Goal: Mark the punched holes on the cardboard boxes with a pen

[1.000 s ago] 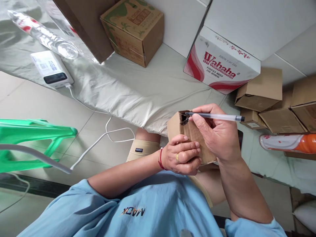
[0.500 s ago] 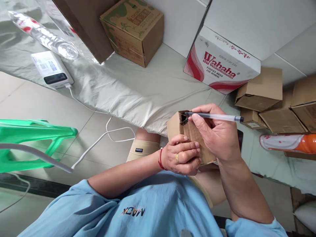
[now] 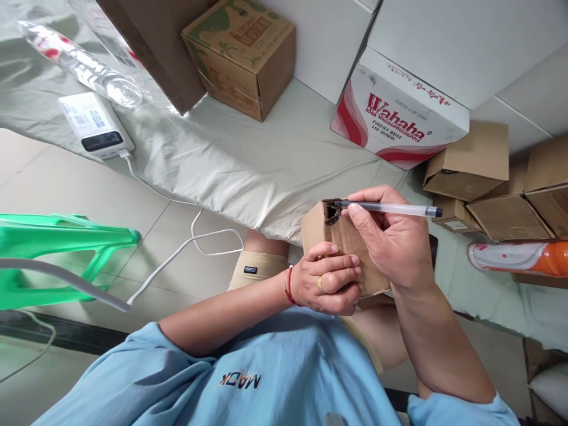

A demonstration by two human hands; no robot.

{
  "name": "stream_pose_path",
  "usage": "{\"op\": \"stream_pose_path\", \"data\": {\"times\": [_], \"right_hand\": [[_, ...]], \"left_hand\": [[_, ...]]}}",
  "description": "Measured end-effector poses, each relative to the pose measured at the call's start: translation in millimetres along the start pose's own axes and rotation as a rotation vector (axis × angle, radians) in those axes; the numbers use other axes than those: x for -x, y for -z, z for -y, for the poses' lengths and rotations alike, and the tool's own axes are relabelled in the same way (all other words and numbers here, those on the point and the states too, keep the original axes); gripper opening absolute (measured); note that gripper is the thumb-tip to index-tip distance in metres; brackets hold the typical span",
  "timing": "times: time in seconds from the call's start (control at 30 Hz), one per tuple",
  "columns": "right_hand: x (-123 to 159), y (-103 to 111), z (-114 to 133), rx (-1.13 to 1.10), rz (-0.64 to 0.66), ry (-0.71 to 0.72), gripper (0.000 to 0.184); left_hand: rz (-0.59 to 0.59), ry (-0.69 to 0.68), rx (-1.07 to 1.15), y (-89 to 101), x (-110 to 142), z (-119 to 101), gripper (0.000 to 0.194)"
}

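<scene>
My left hand [image 3: 327, 283], with a ring and a red wrist cord, is closed round the lower end of a small brown cardboard box [image 3: 320, 228] held over my lap. My right hand [image 3: 389, 242] pinches a clear pen [image 3: 390, 208] that lies almost level. The pen's tip pokes into a dark, ragged hole [image 3: 331, 212] at the box's top corner. Most of the box's right side is hidden behind my right hand.
A pale sheet [image 3: 248, 154] covers the surface ahead. On it lie a white power bank [image 3: 95, 125] with a cable [image 3: 177, 251], a clear bottle [image 3: 84, 62], a brown carton [image 3: 242, 50] and a red-and-white Wahaha carton [image 3: 399, 115]. Several small cartons [image 3: 470, 163] are stacked at right. A green stool [image 3: 57, 248] stands at left.
</scene>
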State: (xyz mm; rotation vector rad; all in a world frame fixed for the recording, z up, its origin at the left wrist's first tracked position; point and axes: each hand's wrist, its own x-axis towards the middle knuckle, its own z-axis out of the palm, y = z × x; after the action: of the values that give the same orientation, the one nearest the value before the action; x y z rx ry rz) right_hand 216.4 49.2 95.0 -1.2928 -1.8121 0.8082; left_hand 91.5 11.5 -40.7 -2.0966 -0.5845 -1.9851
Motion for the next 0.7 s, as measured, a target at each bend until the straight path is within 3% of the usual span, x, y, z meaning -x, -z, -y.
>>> {"op": "stream_pose_path", "data": {"times": [0.17, 0.7], "right_hand": [[-0.5, -0.7, 1.5, 0.006, 0.042, -0.023, 0.013], [-0.6, 0.7, -4.0, -0.008, -0.055, -0.039, 0.013]], "left_hand": [[0.012, 0.003, -0.011, 1.3, -0.8, -0.4, 0.009], [0.047, 0.013, 0.031, 3.6, -0.4, -0.8, 0.007]]}}
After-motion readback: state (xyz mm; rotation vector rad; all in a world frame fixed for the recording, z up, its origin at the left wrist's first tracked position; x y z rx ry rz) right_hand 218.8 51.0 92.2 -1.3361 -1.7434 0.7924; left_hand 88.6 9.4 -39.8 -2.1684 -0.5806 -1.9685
